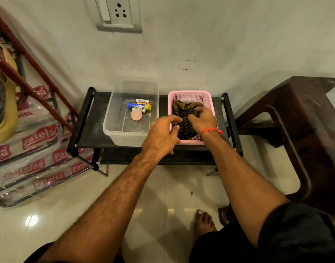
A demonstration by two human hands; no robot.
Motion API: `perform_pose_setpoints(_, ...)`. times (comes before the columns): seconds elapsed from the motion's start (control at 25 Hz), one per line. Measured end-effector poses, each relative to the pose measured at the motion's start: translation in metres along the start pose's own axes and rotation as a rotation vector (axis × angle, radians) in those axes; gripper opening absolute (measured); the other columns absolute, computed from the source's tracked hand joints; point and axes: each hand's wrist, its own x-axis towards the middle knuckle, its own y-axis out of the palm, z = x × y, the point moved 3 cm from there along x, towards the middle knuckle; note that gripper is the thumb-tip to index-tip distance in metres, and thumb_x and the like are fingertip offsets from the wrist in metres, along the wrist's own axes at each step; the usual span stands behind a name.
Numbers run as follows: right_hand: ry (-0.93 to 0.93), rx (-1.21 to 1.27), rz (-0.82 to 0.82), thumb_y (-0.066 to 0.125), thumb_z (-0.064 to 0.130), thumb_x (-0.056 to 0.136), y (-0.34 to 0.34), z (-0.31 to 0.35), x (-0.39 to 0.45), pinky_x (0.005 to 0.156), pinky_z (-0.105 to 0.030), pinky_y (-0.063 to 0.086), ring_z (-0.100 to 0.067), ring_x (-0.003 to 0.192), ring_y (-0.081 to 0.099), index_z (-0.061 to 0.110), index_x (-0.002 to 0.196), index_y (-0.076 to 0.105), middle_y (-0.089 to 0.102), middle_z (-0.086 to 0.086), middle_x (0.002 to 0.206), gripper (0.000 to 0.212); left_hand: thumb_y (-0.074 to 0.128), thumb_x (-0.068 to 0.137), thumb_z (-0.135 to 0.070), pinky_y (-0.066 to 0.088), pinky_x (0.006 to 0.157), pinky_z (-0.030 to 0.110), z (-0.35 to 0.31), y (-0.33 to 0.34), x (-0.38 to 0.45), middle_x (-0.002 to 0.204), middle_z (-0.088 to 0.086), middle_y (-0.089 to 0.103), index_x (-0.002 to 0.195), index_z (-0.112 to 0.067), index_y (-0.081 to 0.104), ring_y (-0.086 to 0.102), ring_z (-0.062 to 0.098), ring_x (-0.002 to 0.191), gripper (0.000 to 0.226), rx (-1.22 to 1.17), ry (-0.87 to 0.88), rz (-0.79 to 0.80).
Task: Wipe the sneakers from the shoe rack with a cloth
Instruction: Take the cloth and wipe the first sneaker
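Rack against wall; both hands' grip apparently holds cloth inside pink basket.

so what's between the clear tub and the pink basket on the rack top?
Head view: the left hand fills the near end of the gap between clear tub and pink basket; farther back, only bare black rack top.

On the black shoe rack, both the left hand and the right hand grip a dark striped cloth inside a pink basket, beside a clear plastic tub holding small tubes.
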Motion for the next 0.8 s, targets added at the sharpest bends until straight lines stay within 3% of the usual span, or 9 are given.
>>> perform_pose_setpoints(0.08,0.099,0.431,-0.032,0.060,0.011,0.092,-0.007,0.010,-0.005,0.084,-0.035,0.056,-0.026,0.104,0.066,0.017,0.106,0.068,0.069,-0.007,0.106,0.017,0.057,0.102,-0.016,0.051,0.042,0.018,-0.005,-0.005,-0.003,0.136,0.003,0.058,0.134,-0.020,0.058,0.071,0.012,0.071,0.032,0.002,0.018,-0.003)
perform_pose_setpoints(0.16,0.131,0.708,-0.066,0.056,0.008,0.094,-0.017,0.020,-0.014,0.069,-0.034,0.058,-0.026,0.091,0.067,0.019,0.101,0.067,0.066,-0.012,0.102,0.017,0.059,0.101,-0.018,0.054,0.045,0.020,-0.012,-0.010,-0.005,0.131,0.001,0.061,0.131,-0.021,0.060,0.071,0.010,0.069,0.030,-0.003,0.032,-0.020)
perform_pose_setpoints(0.28,0.092,0.913,-0.023,0.051,0.003,0.093,-0.043,0.045,-0.041,0.055,-0.027,0.053,-0.025,0.084,0.060,0.019,0.107,0.068,0.060,-0.014,0.097,0.027,0.061,0.100,-0.025,0.061,0.076,0.028,-0.029,-0.027,-0.016,0.126,0.000,0.064,0.130,-0.021,0.063,0.070,0.013,0.094,0.029,-0.011,0.082,-0.116)
perform_pose_setpoints(0.4,0.025,1.150,0.116,0.045,-0.004,0.091,-0.073,0.078,-0.086,0.068,-0.038,0.057,-0.027,0.085,0.064,0.013,0.118,0.066,0.067,-0.012,0.093,0.039,0.054,0.101,-0.041,0.050,0.092,0.025,-0.048,-0.047,-0.048,0.133,-0.002,0.060,0.135,-0.023,0.057,0.058,0.014,0.119,0.039,-0.195,-0.012,-0.181)
perform_pose_setpoints(0.52,-0.035,1.300,0.293,0.040,-0.007,0.090,-0.082,0.092,-0.148,0.076,-0.042,0.056,-0.027,0.085,0.068,0.014,0.120,0.062,0.073,-0.012,0.092,0.043,0.044,0.099,-0.060,0.051,0.101,0.043,-0.065,-0.063,-0.094,0.135,0.006,0.064,0.131,-0.025,0.058,0.062,0.022,0.119,0.050,-0.782,-0.294,0.079)
perform_pose_setpoints(0.6,-0.072,1.359,0.426,0.043,-0.005,0.085,-0.080,0.091,-0.188,0.078,-0.043,0.055,-0.031,0.091,0.066,0.012,0.123,0.058,0.069,-0.018,0.100,0.044,0.048,0.099,-0.058,0.056,0.097,0.047,-0.072,-0.078,-0.126,0.124,0.011,0.072,0.126,-0.018,0.065,0.069,0.026,0.112,0.051,-0.994,-0.327,0.159)
perform_pose_setpoints(0.68,-0.056,1.411,0.537,0.051,0.001,0.080,-0.078,0.089,-0.216,0.084,-0.048,0.054,-0.036,0.098,0.063,0.011,0.127,0.056,0.063,-0.024,0.112,0.048,0.063,0.097,-0.041,0.059,0.090,0.042,-0.080,-0.100,-0.153,0.115,0.013,0.074,0.117,-0.013,0.069,0.071,0.026,0.106,0.035,-0.943,-0.288,0.047)
perform_pose_setpoints(0.8,-0.052,1.404,0.625,0.060,0.009,0.084,-0.079,0.096,-0.252,0.084,-0.046,0.056,-0.032,0.098,0.066,0.011,0.121,0.060,0.067,-0.018,0.109,0.037,0.075,0.089,-0.026,0.058,0.094,0.045,-0.087,-0.132,-0.194,0.110,0.015,0.076,0.113,-0.008,0.071,0.070,0.034,0.110,0.029,-0.843,-0.203,-0.111)
